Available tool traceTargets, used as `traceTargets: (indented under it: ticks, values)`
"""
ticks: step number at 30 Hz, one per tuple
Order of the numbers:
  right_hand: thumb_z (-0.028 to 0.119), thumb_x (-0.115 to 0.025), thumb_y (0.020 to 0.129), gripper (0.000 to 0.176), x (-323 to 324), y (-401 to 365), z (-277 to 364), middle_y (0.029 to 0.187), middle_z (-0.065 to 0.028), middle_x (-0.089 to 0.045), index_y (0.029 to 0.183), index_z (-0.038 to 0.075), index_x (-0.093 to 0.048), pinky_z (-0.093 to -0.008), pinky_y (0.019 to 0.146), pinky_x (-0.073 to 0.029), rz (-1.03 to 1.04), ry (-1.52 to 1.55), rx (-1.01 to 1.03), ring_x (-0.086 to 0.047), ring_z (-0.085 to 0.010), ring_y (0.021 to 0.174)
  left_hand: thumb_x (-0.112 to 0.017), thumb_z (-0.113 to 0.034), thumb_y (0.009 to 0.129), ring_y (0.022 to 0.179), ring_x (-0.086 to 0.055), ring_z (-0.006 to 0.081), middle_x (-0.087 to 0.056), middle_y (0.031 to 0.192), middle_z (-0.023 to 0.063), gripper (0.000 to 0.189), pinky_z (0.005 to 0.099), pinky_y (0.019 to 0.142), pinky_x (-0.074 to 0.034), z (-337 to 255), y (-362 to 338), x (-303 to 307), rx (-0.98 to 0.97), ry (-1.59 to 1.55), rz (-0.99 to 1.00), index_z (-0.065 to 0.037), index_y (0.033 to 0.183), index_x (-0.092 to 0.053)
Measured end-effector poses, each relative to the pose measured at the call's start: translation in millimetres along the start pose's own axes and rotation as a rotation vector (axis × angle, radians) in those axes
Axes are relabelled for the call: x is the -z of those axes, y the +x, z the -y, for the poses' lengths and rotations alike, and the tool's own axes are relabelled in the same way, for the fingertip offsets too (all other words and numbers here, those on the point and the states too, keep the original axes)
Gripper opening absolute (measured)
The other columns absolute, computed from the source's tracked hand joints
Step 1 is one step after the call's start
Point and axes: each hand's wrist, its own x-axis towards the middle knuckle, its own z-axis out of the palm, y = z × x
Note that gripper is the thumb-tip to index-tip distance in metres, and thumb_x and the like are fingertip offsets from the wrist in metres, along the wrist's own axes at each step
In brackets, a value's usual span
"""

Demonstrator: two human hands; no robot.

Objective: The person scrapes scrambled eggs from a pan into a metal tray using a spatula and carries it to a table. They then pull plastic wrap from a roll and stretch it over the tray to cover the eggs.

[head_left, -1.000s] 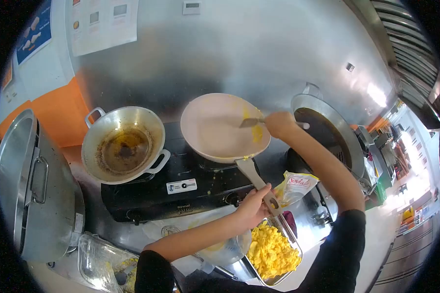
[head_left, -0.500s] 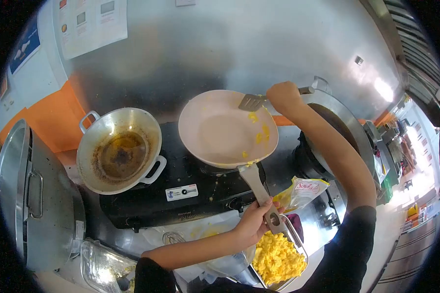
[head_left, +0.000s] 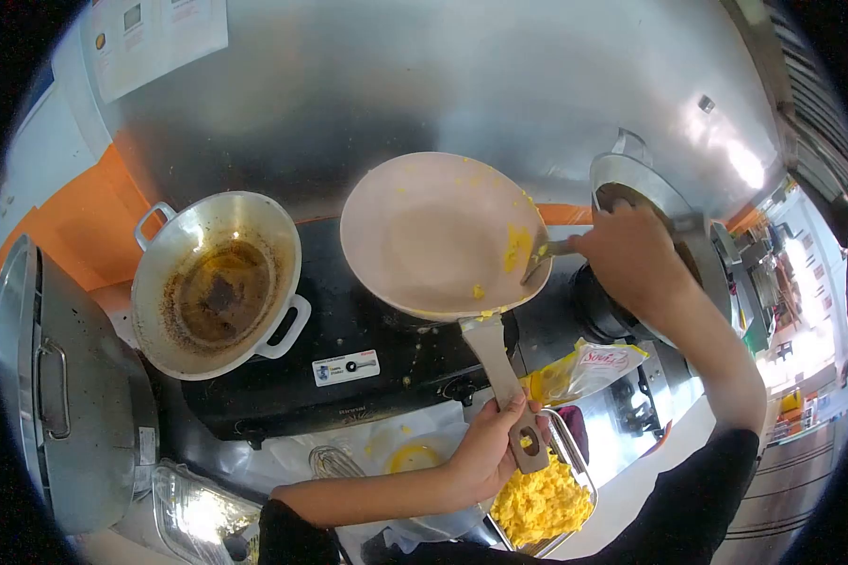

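My left hand (head_left: 488, 450) is closed round the handle of a pale frying pan (head_left: 424, 231), which is tilted over the black stove. Bits of yellow egg (head_left: 516, 247) cling to the pan's right side and rim. In my right hand (head_left: 636, 259) is a metal spatula (head_left: 539, 260), its blade edge-on against the inner right wall of the pan beside the egg. Below my left hand, scrambled eggs (head_left: 545, 504) fill part of a metal tray (head_left: 589, 471).
An oily two-handled wok (head_left: 215, 282) sits on the left of the gas stove (head_left: 283, 410). A large lidded pot (head_left: 80, 395) stands far left. A whisk (head_left: 334, 461), a yellow plastic pouch (head_left: 575, 372) and a clear container (head_left: 184, 508) lie nearer me. Another large pan (head_left: 664, 188) is at right.
My right hand has moved right and down, bringing the spatula from the pan's upper rim to its right wall. The spatula blade has turned edge-on. My left hand keeps hold of the handle.
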Motion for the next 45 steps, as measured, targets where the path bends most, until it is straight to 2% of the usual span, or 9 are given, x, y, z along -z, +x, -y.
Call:
traceTargets:
  ticks: [4,6,21,22,23,26,33,39,45]
  values:
    - [0.012,-0.057,0.072,0.01,-69.9,18.5,4.4,0.072,-0.0078,-0.063,0.075,0.012,-0.067,-0.0361,0.058,-0.049,0.032,0.087,-0.114,-0.063,-0.025,0.075,-0.044,-0.024,0.092,0.086,-0.053,0.0152,-0.049,0.095,0.0023,0.025,0.0328,0.077,-0.05,-2.4,-7.1,6.8,0.032,0.072,-0.031,-0.009,0.113,-0.041]
    - [0.006,-0.05,0.076,0.034,-99.8,33.0,-9.7,0.071,-0.0095,-0.058,0.103,0.022,-0.063,-0.0382,0.06,-0.047,-0.087,0.241,-0.062,-0.059,-0.027,0.07,-0.044,-0.025,0.092,0.087,-0.053,0.0153,-0.049,0.095,0.002,0.027,0.0326,0.078,-0.049,-6.6,-9.1,7.6,0.031,0.092,-0.047,-0.01,0.114,-0.041]
    - [0.003,-0.051,0.075,0.031,-64.9,77.0,-48.0,0.085,-0.0179,-0.062,0.105,0.004,-0.057,-0.0424,0.064,-0.047,0.324,0.696,-0.19,-0.06,-0.0325,0.081,-0.042,-0.025,0.093,0.084,-0.054,0.0162,-0.05,0.096,0.0011,0.033,0.0349,0.076,-0.049,-20.1,-29.0,8.5,0.121,0.214,-0.158,-0.009,0.122,-0.039]
    - [0.003,-0.055,0.071,0.032,-119.3,84.7,-72.6,0.084,-0.0176,-0.062,0.103,0.004,-0.057,-0.0393,0.056,-0.048,-0.164,0.458,0.078,-0.062,-0.0299,0.07,-0.042,-0.024,0.093,0.085,-0.054,0.0165,-0.05,0.097,0.0013,0.034,0.0352,0.077,-0.049,-21.0,-30.1,7.9,0.119,0.207,-0.156,-0.009,0.123,-0.039]
    - [0.003,-0.055,0.071,0.032,-125.9,90.4,-74.2,0.084,-0.0176,-0.062,0.103,0.004,-0.057,-0.0393,0.056,-0.048,-0.164,0.463,0.071,-0.062,-0.0299,0.07,-0.042,-0.024,0.093,0.085,-0.054,0.0168,-0.051,0.097,0.0015,0.034,0.0355,0.077,-0.048,-21.9,-30.2,7.0,0.114,0.201,-0.15,-0.009,0.123,-0.039]
    - [0.006,-0.055,0.073,0.029,-72.4,85.3,-56.5,0.073,-0.0142,-0.061,0.102,0.006,-0.057,-0.0299,0.049,-0.048,0.623,0.866,-0.243,-0.06,-0.0177,0.055,-0.042,-0.023,0.093,0.085,-0.054,0.0171,-0.051,0.098,0.0017,0.033,0.0363,0.078,-0.048,-22.1,-29.9,6.7,0.113,0.195,-0.157,-0.009,0.123,-0.04]
    - [0.009,-0.058,0.074,0.047,-95.1,44.7,-9.5,0.092,-0.0133,-0.06,0.119,0.012,-0.047,-0.0312,0.063,-0.051,0.619,0.991,0.054,-0.061,-0.0189,0.07,-0.046,-0.024,0.092,0.086,-0.055,0.0168,-0.052,0.099,0.003,0.03,0.0369,0.079,-0.048,-18.6,-13.6,9.3,0.071,0.118,-0.081,-0.009,0.118,-0.045]
    - [0.001,-0.051,0.08,0.044,-85.8,-19.7,0.8,0.118,-0.0137,-0.049,0.124,0.007,-0.044,-0.0354,0.091,-0.038,-0.153,0.815,0.158,-0.047,-0.028,0.109,-0.051,-0.021,0.087,0.09,-0.052,0.0159,-0.053,0.102,0.0068,0.028,0.031,0.085,-0.043,0.9,29.1,29.4,-0.363,0.175,-0.039,-0.006,0.11,-0.046]
    - [0.011,-0.041,0.089,0.039,12.9,-166.4,37.8,0.118,-0.0151,-0.05,0.126,0.001,-0.043,-0.032,0.09,-0.039,0.026,1.026,-0.022,-0.05,-0.0222,0.104,-0.049,-0.012,0.086,0.108,-0.045,0.0172,-0.046,0.112,0.0089,0.04,0.0323,0.092,-0.036,63.7,-69.4,38.2,-0.934,0.339,0.062,-0.005,0.123,-0.035]
